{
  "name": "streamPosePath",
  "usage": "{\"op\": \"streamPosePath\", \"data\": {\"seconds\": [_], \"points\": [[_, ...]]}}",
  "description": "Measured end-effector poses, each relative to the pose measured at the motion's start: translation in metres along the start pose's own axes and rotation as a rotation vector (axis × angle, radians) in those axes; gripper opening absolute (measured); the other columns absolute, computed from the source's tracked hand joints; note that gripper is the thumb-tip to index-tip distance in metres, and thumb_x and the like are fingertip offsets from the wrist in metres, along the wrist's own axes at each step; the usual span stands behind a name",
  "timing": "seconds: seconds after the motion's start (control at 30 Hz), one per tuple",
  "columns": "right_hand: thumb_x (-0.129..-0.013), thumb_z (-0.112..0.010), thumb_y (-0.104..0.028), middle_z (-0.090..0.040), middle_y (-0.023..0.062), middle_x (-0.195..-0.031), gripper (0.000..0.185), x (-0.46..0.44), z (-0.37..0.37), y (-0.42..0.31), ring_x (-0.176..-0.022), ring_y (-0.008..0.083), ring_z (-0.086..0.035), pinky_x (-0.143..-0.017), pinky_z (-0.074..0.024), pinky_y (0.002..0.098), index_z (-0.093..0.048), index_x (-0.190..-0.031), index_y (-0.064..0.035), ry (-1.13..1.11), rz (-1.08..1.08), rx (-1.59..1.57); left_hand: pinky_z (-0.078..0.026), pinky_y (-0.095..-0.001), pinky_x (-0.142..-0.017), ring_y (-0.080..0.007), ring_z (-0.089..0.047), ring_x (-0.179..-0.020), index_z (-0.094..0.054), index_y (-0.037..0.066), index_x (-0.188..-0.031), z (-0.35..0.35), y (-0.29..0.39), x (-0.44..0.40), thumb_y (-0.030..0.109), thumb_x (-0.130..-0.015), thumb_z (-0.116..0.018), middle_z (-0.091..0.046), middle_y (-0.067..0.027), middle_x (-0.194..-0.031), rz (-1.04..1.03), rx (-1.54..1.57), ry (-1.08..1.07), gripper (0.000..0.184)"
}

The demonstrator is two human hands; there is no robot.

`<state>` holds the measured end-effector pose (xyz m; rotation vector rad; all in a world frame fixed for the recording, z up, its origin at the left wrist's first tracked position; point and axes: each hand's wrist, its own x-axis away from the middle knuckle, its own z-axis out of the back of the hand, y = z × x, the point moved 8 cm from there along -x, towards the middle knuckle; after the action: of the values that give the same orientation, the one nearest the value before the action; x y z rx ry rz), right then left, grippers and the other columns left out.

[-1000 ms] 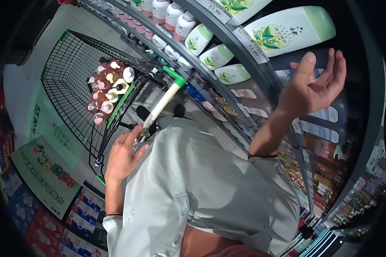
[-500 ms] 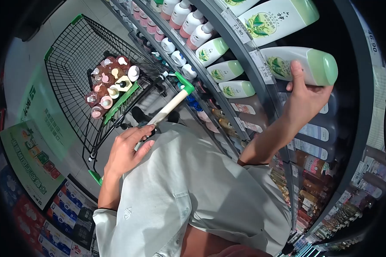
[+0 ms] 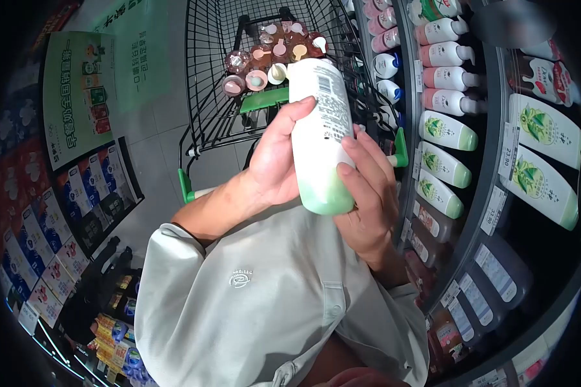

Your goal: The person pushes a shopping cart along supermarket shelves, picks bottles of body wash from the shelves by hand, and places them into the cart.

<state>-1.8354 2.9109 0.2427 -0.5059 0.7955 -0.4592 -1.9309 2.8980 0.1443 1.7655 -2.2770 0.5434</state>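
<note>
A large white bottle with a green cap (image 3: 321, 138) is held in front of my chest, its back label with the barcode facing up and its cap toward me. My left hand (image 3: 279, 151) wraps round its left side, thumb on the label. On the right side, the fingers of my right hand (image 3: 370, 187) press against the bottle near the cap. Behind it stands a black wire shopping cart (image 3: 203, 71) with a green and cream handle, holding several pump bottles (image 3: 261, 58).
Shelves (image 3: 490, 129) on the right carry white pump bottles (image 3: 445, 53), green-capped bottles (image 3: 541, 184) and dark bottles (image 3: 497, 271). On the left are a green sign (image 3: 81, 97) and stacked blue and white packs (image 3: 42, 235).
The view has turned toward the cart. My right hand has brought the green-capped bottle from the shelf to my chest. My left hand has left the cart handle and now holds the bottle too.
</note>
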Motion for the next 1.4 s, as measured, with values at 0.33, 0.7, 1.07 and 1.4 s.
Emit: {"op": "streamPosePath", "data": {"seconds": [0.33,0.7,1.07,1.4], "points": [[-0.082,-0.081,-0.005,-0.056,0.0178,-0.141,0.049,0.051,-0.079,0.092,-0.121,0.0380,-0.060,-0.099,-0.0516,0.0463,-0.064,-0.128,-0.0006,-0.419,-0.617,0.051,-0.060,-0.0421,-0.074,-0.0274,-0.069,-0.090,-0.053,0.003,-0.145,0.228,0.391,-0.128,0.025,-0.087,-0.071,-0.067,-0.0182,-0.114,-0.069,-1.540,0.850,0.065],[-0.077,-0.077,-0.003,-0.062,0.0109,-0.129,0.043,0.083,-0.099,0.108,-0.098,0.0308,-0.069,-0.075,-0.0572,0.0381,-0.066,-0.118,-0.0076,-0.232,-0.634,0.297,-0.051,-0.0471,-0.106,-0.0386,-0.063,-0.127,-0.072,-0.001,-0.121,0.324,0.431,-0.261,0.052,-0.088,-0.069,-0.065,-0.0249,-0.134,0.547,-2.490,0.799,0.063],[-0.078,-0.072,-0.006,-0.068,0.0031,-0.117,0.032,0.043,-0.109,0.116,-0.093,0.0261,-0.070,-0.072,-0.0589,0.0389,-0.071,-0.110,-0.0093,-0.073,-0.563,0.342,-0.056,-0.0484,-0.096,-0.0426,-0.069,-0.112,-0.063,0.005,-0.134,0.112,0.326,-0.150,0.033,-0.093,-0.069,-0.068,-0.0227,-0.128,-0.134,-2.635,0.687,0.051],[-0.087,-0.070,-0.020,-0.068,0.0022,-0.117,0.026,-0.019,-0.158,0.159,-0.103,0.0273,-0.069,-0.082,-0.0562,0.0442,-0.069,-0.112,-0.0140,-0.191,-0.598,0.299,-0.055,-0.0432,-0.079,-0.0315,-0.067,-0.089,-0.071,0.002,-0.117,0.015,0.163,0.025,0.017,-0.087,-0.076,-0.072,-0.0142,-0.103,-0.718,-2.355,-0.100,0.034]]}}
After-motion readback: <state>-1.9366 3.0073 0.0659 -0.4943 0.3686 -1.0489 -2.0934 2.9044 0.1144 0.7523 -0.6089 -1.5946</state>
